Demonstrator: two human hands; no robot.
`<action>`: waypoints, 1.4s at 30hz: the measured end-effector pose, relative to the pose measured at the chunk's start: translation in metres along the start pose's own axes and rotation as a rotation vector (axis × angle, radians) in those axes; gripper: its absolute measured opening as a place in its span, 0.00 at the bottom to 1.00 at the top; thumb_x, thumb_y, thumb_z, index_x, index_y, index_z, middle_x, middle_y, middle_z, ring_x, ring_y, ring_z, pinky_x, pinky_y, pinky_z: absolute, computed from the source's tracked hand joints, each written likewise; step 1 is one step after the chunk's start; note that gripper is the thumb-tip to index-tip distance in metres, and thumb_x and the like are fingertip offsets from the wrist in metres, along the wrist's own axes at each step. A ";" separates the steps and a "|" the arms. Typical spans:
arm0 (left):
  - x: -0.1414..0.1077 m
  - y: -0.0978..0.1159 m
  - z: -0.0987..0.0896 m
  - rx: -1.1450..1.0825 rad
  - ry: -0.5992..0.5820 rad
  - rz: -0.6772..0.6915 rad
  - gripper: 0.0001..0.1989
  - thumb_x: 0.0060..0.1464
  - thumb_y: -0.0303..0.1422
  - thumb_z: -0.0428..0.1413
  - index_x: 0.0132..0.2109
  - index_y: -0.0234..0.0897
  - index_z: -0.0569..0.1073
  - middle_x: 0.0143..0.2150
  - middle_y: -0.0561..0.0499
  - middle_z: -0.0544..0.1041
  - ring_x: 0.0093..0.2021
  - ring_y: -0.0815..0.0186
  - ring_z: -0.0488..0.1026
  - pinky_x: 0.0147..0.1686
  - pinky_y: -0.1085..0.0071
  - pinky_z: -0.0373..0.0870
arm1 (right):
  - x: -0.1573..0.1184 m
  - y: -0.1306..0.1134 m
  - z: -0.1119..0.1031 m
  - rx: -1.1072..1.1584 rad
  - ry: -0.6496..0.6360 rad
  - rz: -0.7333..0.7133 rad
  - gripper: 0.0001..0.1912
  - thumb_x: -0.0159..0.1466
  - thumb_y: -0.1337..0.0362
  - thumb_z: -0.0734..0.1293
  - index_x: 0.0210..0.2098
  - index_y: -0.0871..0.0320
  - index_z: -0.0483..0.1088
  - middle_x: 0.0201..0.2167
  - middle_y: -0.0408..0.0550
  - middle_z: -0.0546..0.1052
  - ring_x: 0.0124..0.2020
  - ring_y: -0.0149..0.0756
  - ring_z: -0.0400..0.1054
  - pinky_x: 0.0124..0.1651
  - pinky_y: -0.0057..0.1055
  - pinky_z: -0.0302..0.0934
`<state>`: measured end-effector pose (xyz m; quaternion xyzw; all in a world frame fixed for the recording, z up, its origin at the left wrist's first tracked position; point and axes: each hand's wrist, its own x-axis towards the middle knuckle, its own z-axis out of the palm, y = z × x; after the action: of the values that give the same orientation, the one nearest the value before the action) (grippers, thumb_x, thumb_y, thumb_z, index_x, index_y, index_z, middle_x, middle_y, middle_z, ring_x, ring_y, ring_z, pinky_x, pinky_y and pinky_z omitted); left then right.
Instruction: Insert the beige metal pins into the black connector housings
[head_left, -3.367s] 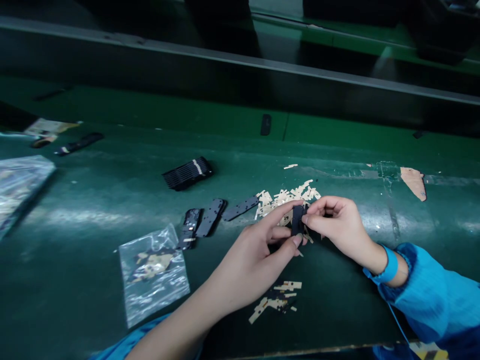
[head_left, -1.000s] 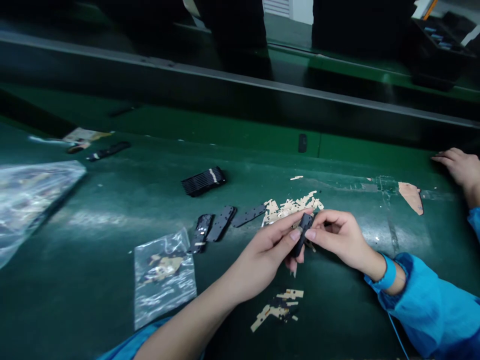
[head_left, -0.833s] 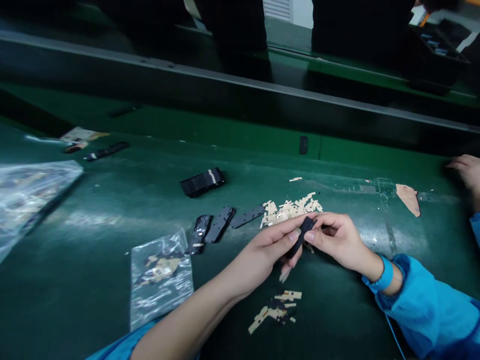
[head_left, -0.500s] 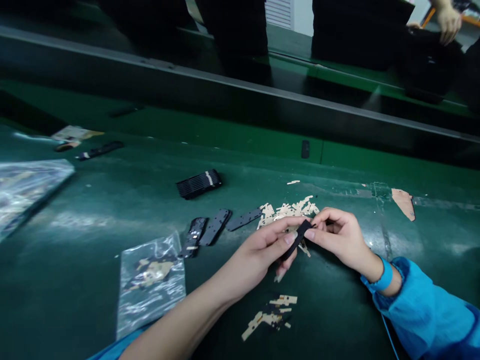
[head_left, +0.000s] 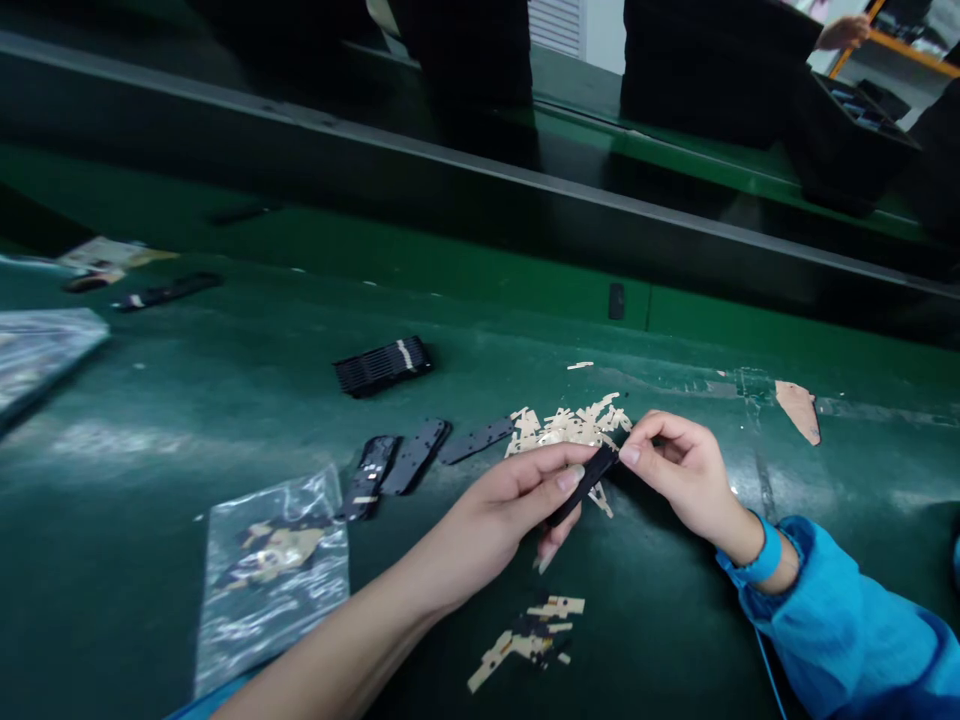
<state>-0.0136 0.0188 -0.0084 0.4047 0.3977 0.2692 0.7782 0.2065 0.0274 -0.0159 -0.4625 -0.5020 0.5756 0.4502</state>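
My left hand (head_left: 517, 505) grips a narrow black part (head_left: 585, 486) between thumb and fingers, tilted up to the right. At its upper end, my right hand (head_left: 679, 470) has thumb and forefinger pinched together; whatever lies between those fingertips is too small to make out. Behind the hands spreads a heap of cream-coloured flat pieces (head_left: 566, 428). A smaller group of cream and dark pieces (head_left: 517, 645) lies nearer, below my left hand. Several flat black parts (head_left: 416, 455) rest left of the heap.
A stack of black parts (head_left: 384, 367) sits farther back. Clear bags (head_left: 274, 580) lie at left, and a pinkish piece (head_left: 799, 410) at right. A dark raised rail (head_left: 480, 165) crosses behind. Another person's hand (head_left: 844, 33) shows at top right.
The view has shifted slightly, moving table items left. My left hand and the black part sit a little lower and farther left. The other person's hand has moved up and left, uncovering a dark box.
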 end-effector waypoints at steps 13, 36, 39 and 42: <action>0.001 0.002 0.001 0.010 -0.039 0.000 0.23 0.65 0.48 0.61 0.55 0.32 0.79 0.22 0.58 0.69 0.22 0.72 0.61 0.25 0.75 0.62 | -0.001 0.002 0.000 -0.003 -0.045 -0.002 0.15 0.63 0.52 0.77 0.30 0.56 0.76 0.25 0.42 0.73 0.25 0.30 0.62 0.28 0.29 0.57; -0.010 0.006 0.008 0.724 0.187 0.373 0.18 0.70 0.35 0.50 0.56 0.39 0.81 0.30 0.53 0.82 0.25 0.66 0.77 0.26 0.74 0.74 | -0.004 -0.005 0.001 -0.241 -0.279 -0.025 0.11 0.65 0.66 0.70 0.26 0.56 0.70 0.24 0.41 0.69 0.27 0.33 0.61 0.30 0.30 0.54; -0.009 0.005 0.007 0.735 0.185 0.381 0.18 0.71 0.36 0.50 0.58 0.40 0.81 0.31 0.52 0.83 0.25 0.67 0.76 0.26 0.74 0.74 | -0.004 -0.005 0.002 -0.258 -0.276 -0.064 0.10 0.66 0.69 0.68 0.26 0.56 0.71 0.25 0.43 0.72 0.29 0.34 0.64 0.33 0.30 0.56; -0.009 0.004 0.007 0.733 0.184 0.381 0.18 0.71 0.36 0.50 0.58 0.40 0.81 0.31 0.52 0.83 0.24 0.67 0.75 0.25 0.74 0.74 | -0.003 -0.006 0.002 -0.267 -0.265 -0.094 0.12 0.66 0.69 0.68 0.25 0.56 0.70 0.25 0.43 0.72 0.30 0.34 0.65 0.34 0.30 0.57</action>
<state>-0.0126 0.0108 0.0009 0.6953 0.4529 0.2837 0.4805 0.2053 0.0246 -0.0096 -0.4141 -0.6501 0.5380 0.3412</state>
